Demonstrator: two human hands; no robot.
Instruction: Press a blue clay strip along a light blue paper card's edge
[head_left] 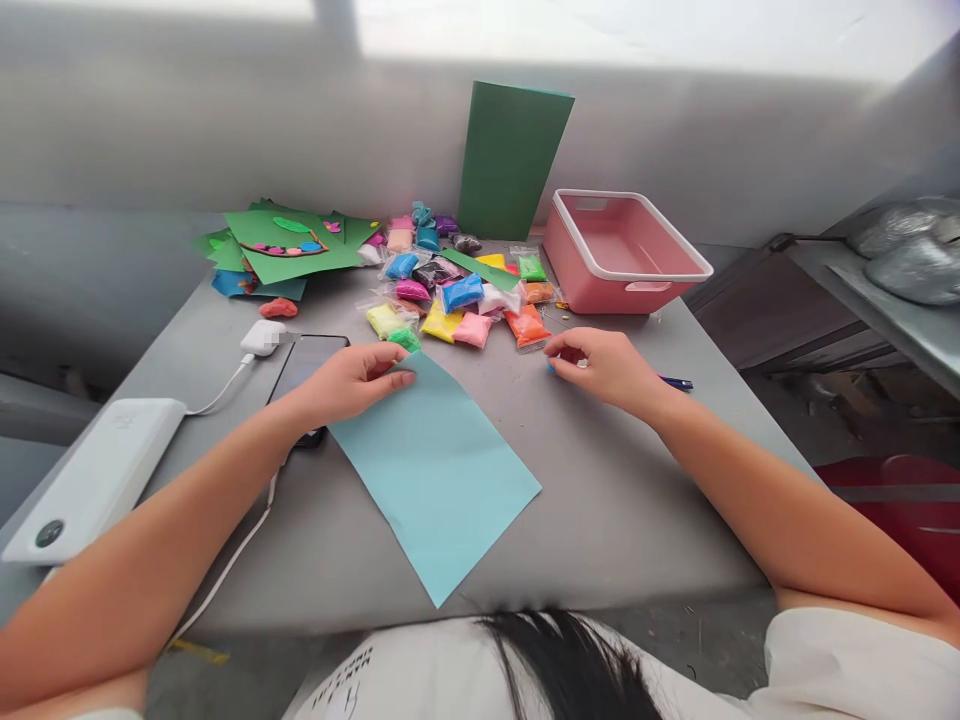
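A light blue sheet of paper (442, 480) lies at an angle across the front of the grey table. My left hand (352, 383) pinches its upper left corner between thumb and fingers. To the right, apart from the sheet, my right hand (606, 366) is closed in a pinch just over the tabletop. A tiny blue bit (551, 366), which looks like modelling clay, shows at its fingertips. Beyond both hands lies a pile of bagged clay in many colours, including an orange packet (528, 325) near my right fingers and a green one (405, 340) by my left.
A phone (311, 355), a white power bank (97, 475) and a cable lie at left. Decorated green sheets (300, 245) are stacked behind them. A pink basket (622, 270) stands back right, beside an upright green card (514, 160). A dark blue tool (677, 382) lies behind my right wrist.
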